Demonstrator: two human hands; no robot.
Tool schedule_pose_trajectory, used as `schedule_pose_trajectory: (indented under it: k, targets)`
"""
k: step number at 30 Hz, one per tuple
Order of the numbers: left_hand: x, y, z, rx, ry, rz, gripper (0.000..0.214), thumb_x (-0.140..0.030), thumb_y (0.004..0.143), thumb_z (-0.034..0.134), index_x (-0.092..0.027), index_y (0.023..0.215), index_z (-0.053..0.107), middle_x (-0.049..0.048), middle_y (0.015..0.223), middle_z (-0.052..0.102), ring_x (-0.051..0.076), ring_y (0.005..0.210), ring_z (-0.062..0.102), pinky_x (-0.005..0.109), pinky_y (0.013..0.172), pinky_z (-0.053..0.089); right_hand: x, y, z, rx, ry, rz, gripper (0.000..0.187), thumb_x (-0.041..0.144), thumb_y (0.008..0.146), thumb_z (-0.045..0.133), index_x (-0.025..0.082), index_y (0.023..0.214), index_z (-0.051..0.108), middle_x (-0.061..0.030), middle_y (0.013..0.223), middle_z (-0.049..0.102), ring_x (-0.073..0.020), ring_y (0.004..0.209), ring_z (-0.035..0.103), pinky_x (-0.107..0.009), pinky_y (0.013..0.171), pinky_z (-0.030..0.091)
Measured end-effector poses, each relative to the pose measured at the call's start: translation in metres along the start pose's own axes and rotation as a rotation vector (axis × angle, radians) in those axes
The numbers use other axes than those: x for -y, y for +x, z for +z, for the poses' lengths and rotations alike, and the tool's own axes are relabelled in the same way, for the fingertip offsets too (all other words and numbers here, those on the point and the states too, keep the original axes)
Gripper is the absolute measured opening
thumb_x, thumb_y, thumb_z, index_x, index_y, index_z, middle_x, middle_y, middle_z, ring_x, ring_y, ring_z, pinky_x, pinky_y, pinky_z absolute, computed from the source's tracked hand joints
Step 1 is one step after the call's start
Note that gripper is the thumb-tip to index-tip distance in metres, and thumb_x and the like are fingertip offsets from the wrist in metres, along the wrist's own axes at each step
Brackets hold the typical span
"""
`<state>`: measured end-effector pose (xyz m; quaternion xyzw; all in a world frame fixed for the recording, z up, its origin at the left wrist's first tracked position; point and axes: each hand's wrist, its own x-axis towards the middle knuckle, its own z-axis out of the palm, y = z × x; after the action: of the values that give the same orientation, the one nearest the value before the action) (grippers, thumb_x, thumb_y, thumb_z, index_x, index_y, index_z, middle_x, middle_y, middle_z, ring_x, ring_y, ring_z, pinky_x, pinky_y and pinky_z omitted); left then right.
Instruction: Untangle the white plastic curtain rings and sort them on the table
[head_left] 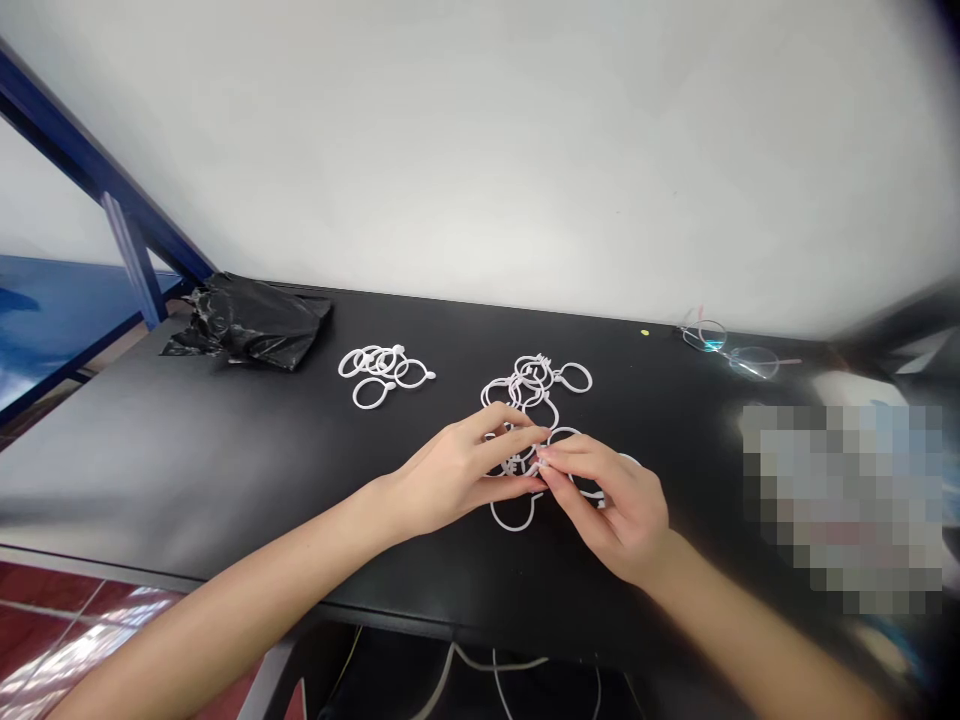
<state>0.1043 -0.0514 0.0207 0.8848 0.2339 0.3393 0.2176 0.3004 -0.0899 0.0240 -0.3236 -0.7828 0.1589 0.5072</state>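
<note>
My left hand (461, 465) and my right hand (619, 505) meet over the middle of the black table, fingertips almost touching. Both are closed in a pinch on a small white plastic ring (540, 464), mostly hidden by the fingers. It looks like a shower curtain ring. More white rings (529, 385) lie in a loose, overlapping pile just beyond and beneath my hands. Below the fingertips another loop (513, 528) shows; whether it belongs to the held ring I cannot tell. A separate group of several similar rings (371, 392) rests to the left.
A crumpled black plastic bag (262, 318) lies at the back left of the black table (247, 450). Eyeglasses (752, 362) are at the back right, with a small yellow piece (644, 332) near the wall. A blurred-out patch (840, 500) covers the right side. Cables (450, 670) hang below the front edge.
</note>
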Motion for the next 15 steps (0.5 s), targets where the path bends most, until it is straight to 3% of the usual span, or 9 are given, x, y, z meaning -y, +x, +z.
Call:
schedule_pose_trajectory:
  k: [4, 7, 11, 15]
  targets:
    - [0.0, 0.002, 0.001, -0.02, 0.015, 0.029, 0.028, -0.031, 0.096, 0.054, -0.016, 0.119, 0.057, 0.011, 0.11, 0.062, 0.017, 0.092, 0.064, 0.027, 0.074, 0.058, -0.002, 0.0, -0.002, 0.045, 0.029, 0.008, 0.027, 0.002, 0.086, 0.058, 0.021, 0.103, 0.067, -0.0045, 0.087, 0.071, -0.0153, 0.075, 0.069, -0.025, 0.06, 0.059]
    - [0.006, 0.003, -0.007, -0.043, 0.128, -0.011, 0.033, -0.033, 0.094, 0.057, -0.015, 0.122, 0.056, 0.0109, 0.11, 0.063, 0.018, 0.094, 0.064, 0.03, 0.079, 0.057, -0.009, 0.001, -0.007, 0.07, 0.007, 0.122, 0.025, 0.01, 0.087, 0.062, 0.023, 0.109, 0.066, -0.0037, 0.091, 0.073, -0.0162, 0.078, 0.07, -0.029, 0.069, 0.06]
    - [0.026, 0.003, -0.03, -0.093, 0.463, -0.193, 0.04, -0.031, 0.094, 0.056, -0.012, 0.13, 0.052, 0.0116, 0.105, 0.066, 0.024, 0.094, 0.062, 0.041, 0.084, 0.054, -0.026, 0.004, -0.016, 0.055, -0.155, 0.322, 0.014, 0.023, 0.09, 0.061, 0.022, 0.101, 0.069, -0.0072, 0.104, 0.071, -0.0212, 0.092, 0.069, -0.037, 0.08, 0.059]
    - [0.044, -0.002, -0.05, -0.003, 0.704, -0.397, 0.028, -0.022, 0.093, 0.052, -0.012, 0.116, 0.062, 0.0128, 0.111, 0.066, 0.029, 0.099, 0.06, 0.045, 0.086, 0.051, -0.041, 0.002, -0.021, 0.234, -0.352, 0.441, 0.022, 0.035, 0.092, 0.057, 0.022, 0.103, 0.071, -0.0107, 0.136, 0.058, -0.0307, 0.125, 0.054, -0.052, 0.099, 0.049]
